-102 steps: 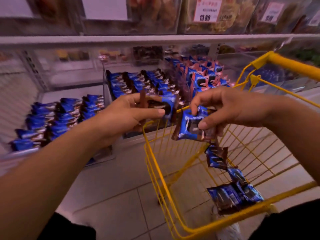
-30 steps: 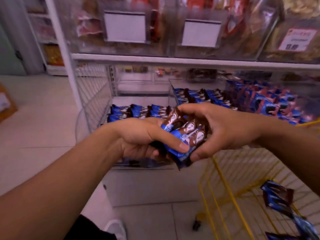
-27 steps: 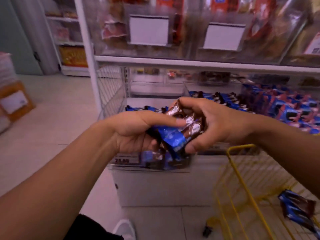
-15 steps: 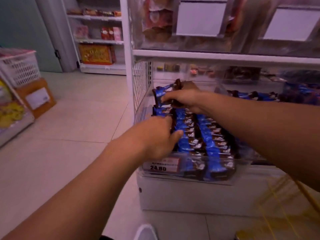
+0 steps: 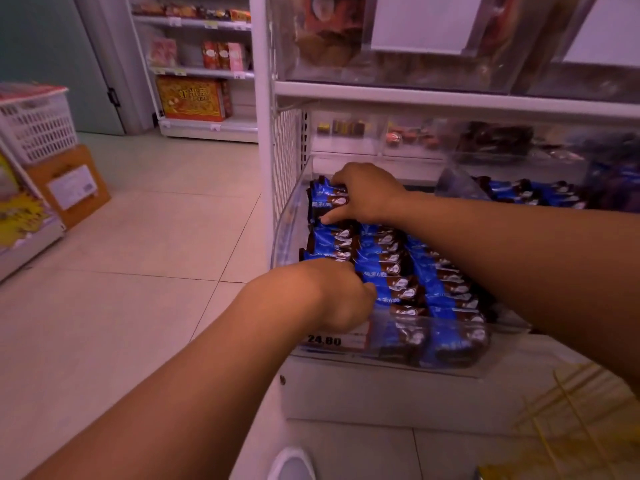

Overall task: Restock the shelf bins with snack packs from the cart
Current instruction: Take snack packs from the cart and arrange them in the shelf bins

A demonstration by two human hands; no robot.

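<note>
You are pressing your right hand [image 5: 363, 192] onto packs [image 5: 327, 202] at the bin's [image 5: 289, 220] back left, fingers curled around them, while your left hand [image 5: 341, 296] is closing over the front rows, fingertips hidden. The bin is looking nearly full; the cart [image 5: 571, 420] is barely showing, so I cannot tell what remains.

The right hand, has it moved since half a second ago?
Yes. The right hand has come down toward the near end of the clear bin, pressing its blue snack packs onto the left row; before, it held them higher, nearer the back.
</note>
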